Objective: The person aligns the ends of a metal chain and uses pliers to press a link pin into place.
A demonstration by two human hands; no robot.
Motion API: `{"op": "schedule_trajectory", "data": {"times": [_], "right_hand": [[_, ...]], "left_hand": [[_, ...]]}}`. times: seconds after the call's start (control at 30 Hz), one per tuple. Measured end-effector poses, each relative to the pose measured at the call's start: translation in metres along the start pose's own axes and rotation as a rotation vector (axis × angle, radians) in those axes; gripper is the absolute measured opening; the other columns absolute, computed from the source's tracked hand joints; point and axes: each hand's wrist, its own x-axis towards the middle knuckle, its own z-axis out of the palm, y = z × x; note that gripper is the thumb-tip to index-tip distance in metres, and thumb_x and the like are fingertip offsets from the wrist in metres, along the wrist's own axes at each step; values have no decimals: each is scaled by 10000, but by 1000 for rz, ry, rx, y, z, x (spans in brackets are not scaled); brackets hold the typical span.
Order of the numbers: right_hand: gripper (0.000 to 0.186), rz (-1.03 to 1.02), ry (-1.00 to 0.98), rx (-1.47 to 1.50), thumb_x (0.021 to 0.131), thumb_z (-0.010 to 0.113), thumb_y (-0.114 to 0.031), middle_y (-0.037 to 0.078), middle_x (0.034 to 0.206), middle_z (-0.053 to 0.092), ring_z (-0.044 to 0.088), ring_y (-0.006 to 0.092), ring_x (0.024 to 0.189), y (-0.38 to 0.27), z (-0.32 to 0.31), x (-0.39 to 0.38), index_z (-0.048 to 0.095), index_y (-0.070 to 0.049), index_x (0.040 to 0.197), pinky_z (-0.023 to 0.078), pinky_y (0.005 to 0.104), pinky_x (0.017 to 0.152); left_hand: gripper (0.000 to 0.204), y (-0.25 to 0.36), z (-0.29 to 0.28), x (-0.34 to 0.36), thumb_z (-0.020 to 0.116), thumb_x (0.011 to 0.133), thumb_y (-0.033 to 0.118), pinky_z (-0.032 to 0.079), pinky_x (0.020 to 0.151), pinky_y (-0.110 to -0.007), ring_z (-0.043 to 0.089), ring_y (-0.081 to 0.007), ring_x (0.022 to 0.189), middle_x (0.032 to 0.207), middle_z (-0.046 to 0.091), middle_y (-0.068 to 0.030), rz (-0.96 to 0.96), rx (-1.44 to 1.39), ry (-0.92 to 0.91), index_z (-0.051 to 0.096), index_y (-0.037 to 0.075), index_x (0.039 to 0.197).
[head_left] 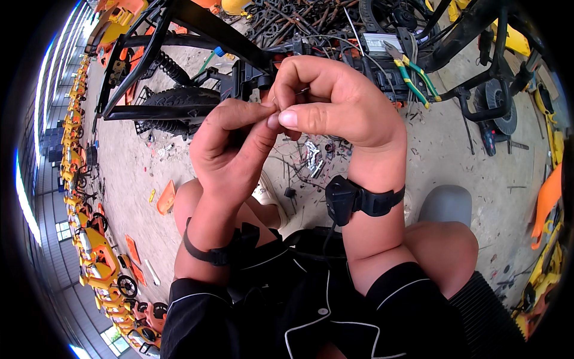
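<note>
My left hand [224, 140] and my right hand [344, 110] meet fingertip to fingertip above the floor. Both are closed in a pinch, thumbs against forefingers. A thin dark sliver shows by the right fingers, but what they hold is too small and hidden to name. Just beyond the hands stands a black scooter frame [209, 33] with loose cables around it. Pliers [409, 75] with green and yellow handles rest on the frame to the right of my right hand, jaws spread slightly.
Dark metal parts [287, 24] are heaped at the back. A tyre [182, 105] lies at left under the frame; a wheel [499, 107] is at right. Small silver pieces [312, 158] and wire scraps litter the floor. Yellow scooters [89, 245] line the left; an orange panel [547, 200] is far right.
</note>
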Motion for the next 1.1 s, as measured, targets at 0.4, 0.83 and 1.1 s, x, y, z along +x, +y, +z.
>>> {"op": "schedule_trajectory", "data": {"times": [0.4,0.83,1.1], "right_hand": [[104,15,31,31,870,707,-76,36,803,655,611,104,732,1,2,4,624,-18,892,494,249,658],[112,11,65,53,877,724,-75,42,811,669,628,111,724,3,6,6,629,-17,884,507,253,659],[119,15,51,60,885,725,-87,34,804,655,627,115,732,1,5,3,631,-16,904,506,255,662]], "left_hand": [[157,1,-5,-1,764,842,-79,479,645,-235,620,-117,748,861,679,-74,-30,95,31,682,-20,962],[132,8,-2,2,735,882,-68,526,684,-246,648,-112,788,889,685,-59,-167,-47,64,676,-17,990],[106,10,1,2,706,911,-61,554,716,-261,667,-124,812,912,682,-72,-230,-243,47,666,-28,1003]]}}
